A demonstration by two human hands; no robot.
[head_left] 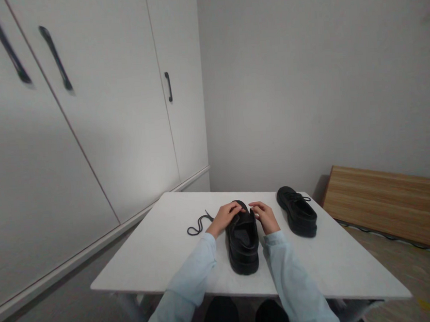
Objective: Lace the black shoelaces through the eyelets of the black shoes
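A black lace-up shoe (244, 259) stands on the white table in front of me, heel toward me and toe pointing away. My left hand (225, 218) lies over the left side of its lacing area, fingers bent and closed together at the tongue. On the opposite side, my right hand (265, 217) has its fingers curled in a pinch by the right eyelet flap. Whatever is between the fingertips of either hand is too small to make out. A loose black shoelace (197, 228) trails in a curve on the tabletop, left of the shoe.
A second black shoe (299, 215), its laces in, stands toward the table's (151, 262) back right. White cabinet doors (124, 113) with dark handles run along the left. Behind is a grey wall (304, 78), and a wood-grain panel (385, 201) leans at the right.
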